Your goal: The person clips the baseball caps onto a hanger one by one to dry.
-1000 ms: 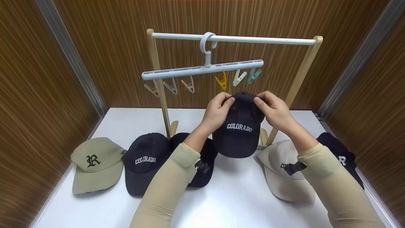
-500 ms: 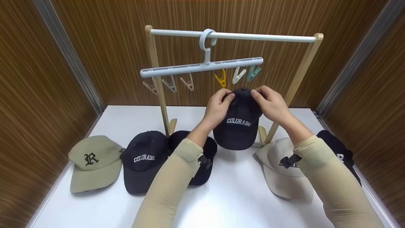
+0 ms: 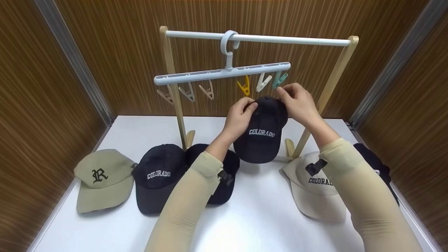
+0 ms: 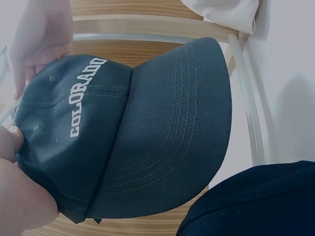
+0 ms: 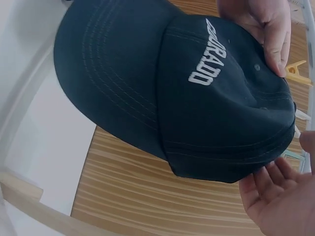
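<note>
My left hand (image 3: 239, 117) pinches a dark baseball cap (image 3: 260, 120) near its crown, thumb in front. White COLORADO lettering faces me, and the brim hangs down above the table. My right hand (image 3: 301, 103) is raised at the cap's upper right, its thumb lifted away from the fabric. In the right wrist view, the fingertips (image 5: 275, 174) of that hand lie right at the cap's edge. Just above it hangs a teal clothespin (image 3: 280, 80), beside a white clothespin (image 3: 263, 82) and a yellow clothespin (image 3: 244, 86) on the blue-grey hanger (image 3: 224, 73).
The hanger hooks over a white rail (image 3: 290, 39) on a wooden-legged rack. Three paler clothespins hang at its left. On the white table (image 3: 252, 217) lie an olive cap (image 3: 105, 182), two dark caps at centre left, a beige cap (image 3: 318, 196) and another dark cap (image 3: 372, 162) at right.
My right hand has let go of the cap's top and moved up toward the teal clothespin. The cap, in my left hand, has risen slightly.
</note>
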A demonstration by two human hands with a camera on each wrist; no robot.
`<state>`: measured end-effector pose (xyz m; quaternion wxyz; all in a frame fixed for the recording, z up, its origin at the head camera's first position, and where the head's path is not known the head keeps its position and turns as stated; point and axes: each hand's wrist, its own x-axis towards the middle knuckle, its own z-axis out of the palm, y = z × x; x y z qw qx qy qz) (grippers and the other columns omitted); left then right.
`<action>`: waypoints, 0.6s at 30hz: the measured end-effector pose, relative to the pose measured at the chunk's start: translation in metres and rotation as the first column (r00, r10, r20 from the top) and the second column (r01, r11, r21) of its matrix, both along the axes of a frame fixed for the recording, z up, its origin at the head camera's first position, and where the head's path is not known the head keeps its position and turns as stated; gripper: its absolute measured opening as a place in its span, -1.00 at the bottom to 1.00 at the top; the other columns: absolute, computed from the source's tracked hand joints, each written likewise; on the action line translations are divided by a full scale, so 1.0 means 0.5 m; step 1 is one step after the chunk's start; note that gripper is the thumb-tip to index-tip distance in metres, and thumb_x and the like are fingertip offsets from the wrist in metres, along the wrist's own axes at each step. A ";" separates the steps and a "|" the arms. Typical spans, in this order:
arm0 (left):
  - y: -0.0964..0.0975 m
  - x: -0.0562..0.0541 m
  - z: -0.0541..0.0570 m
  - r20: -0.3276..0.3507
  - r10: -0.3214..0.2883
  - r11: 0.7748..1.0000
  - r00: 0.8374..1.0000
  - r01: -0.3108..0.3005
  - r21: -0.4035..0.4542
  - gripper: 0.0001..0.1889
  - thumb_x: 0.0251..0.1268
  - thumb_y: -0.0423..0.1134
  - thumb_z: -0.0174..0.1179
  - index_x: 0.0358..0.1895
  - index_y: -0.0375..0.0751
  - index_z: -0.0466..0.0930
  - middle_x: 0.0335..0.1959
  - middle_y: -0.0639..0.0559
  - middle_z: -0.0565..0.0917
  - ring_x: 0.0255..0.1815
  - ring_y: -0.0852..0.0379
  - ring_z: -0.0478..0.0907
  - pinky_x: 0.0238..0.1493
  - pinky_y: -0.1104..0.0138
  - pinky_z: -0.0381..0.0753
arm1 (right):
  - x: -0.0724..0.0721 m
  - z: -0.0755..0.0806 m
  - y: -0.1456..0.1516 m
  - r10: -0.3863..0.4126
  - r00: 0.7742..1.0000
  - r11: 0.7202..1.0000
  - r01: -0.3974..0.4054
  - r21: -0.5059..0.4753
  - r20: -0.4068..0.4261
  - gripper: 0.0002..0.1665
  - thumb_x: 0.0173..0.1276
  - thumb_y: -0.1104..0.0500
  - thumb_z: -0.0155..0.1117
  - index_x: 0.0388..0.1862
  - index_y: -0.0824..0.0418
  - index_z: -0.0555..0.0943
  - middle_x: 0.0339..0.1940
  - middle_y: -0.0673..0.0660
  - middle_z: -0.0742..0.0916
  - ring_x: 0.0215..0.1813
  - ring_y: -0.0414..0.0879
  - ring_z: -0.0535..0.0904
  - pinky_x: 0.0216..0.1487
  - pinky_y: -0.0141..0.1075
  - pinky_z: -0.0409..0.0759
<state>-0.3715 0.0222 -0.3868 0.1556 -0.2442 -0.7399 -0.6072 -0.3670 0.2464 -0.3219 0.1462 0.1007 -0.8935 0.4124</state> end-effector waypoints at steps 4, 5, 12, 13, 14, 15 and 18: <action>-0.004 0.000 -0.002 0.005 0.002 1.000 1.000 -0.002 -0.006 -0.79 0.80 -0.22 0.16 0.06 -0.29 0.71 -0.11 -0.03 0.69 -0.11 0.18 0.55 0.02 0.32 0.53 | -0.011 0.013 -0.012 -0.038 0.999 0.999 0.037 -0.029 -0.023 -0.24 0.76 -0.28 0.13 0.46 0.35 0.52 0.22 0.30 0.69 0.24 0.15 0.60 0.31 0.01 0.51; -0.004 0.000 -0.003 0.006 0.004 1.000 1.000 -0.004 -0.008 -0.79 0.80 -0.22 0.16 0.06 -0.29 0.71 -0.11 -0.02 0.69 -0.11 0.18 0.55 0.02 0.32 0.53 | -0.014 0.016 -0.016 -0.044 0.999 0.998 0.043 -0.037 -0.026 -0.23 0.76 -0.28 0.14 0.49 0.35 0.50 0.25 0.31 0.68 0.26 0.15 0.60 0.32 0.01 0.51; -0.007 0.001 -0.003 0.023 -0.004 1.000 1.000 0.004 0.003 -0.79 0.81 -0.20 0.16 0.05 -0.25 0.71 -0.13 -0.01 0.68 -0.11 0.15 0.56 0.02 0.31 0.53 | -0.036 0.031 -0.043 -0.109 0.993 0.991 0.106 -0.087 -0.034 -0.13 0.71 -0.28 0.20 0.61 0.36 0.36 0.34 0.30 0.68 0.30 0.10 0.60 0.30 -0.06 0.53; -0.007 0.000 -0.003 0.024 -0.003 1.000 1.000 0.003 0.004 -0.80 0.80 -0.20 0.16 0.05 -0.25 0.71 -0.12 0.00 0.68 -0.11 0.16 0.56 0.02 0.31 0.53 | -0.038 0.033 -0.047 -0.123 0.992 0.989 0.120 -0.091 -0.032 -0.12 0.70 -0.29 0.21 0.61 0.36 0.37 0.34 0.30 0.68 0.28 0.09 0.60 0.27 -0.09 0.54; -0.007 0.000 -0.005 0.025 -0.002 1.000 1.000 0.002 0.003 -0.80 0.80 -0.20 0.16 0.04 -0.25 0.71 -0.12 0.01 0.69 -0.11 0.16 0.56 0.02 0.32 0.53 | -0.041 0.034 -0.051 -0.138 0.990 0.986 0.134 -0.096 -0.033 -0.12 0.70 -0.28 0.22 0.61 0.36 0.38 0.33 0.30 0.69 0.26 0.08 0.61 0.22 -0.12 0.54; -0.006 0.000 -0.006 0.026 -0.004 1.000 1.000 0.004 0.002 -0.80 0.80 -0.20 0.16 0.04 -0.25 0.71 -0.12 0.01 0.69 -0.11 0.17 0.56 0.02 0.32 0.53 | -0.044 0.035 -0.055 -0.152 0.988 0.984 0.148 -0.101 -0.034 -0.13 0.69 -0.27 0.23 0.60 0.36 0.39 0.32 0.28 0.69 0.23 0.06 0.61 0.18 -0.16 0.54; -0.006 0.000 -0.008 0.022 -0.012 1.000 1.000 0.012 -0.012 -0.80 0.80 -0.20 0.16 0.04 -0.25 0.71 -0.12 0.01 0.69 -0.11 0.19 0.55 0.03 0.32 0.53 | -0.052 0.037 -0.064 -0.192 0.981 0.975 0.186 -0.119 -0.041 -0.20 0.69 -0.21 0.24 0.56 0.36 0.43 0.22 0.24 0.68 0.12 0.01 0.57 0.05 -0.24 0.49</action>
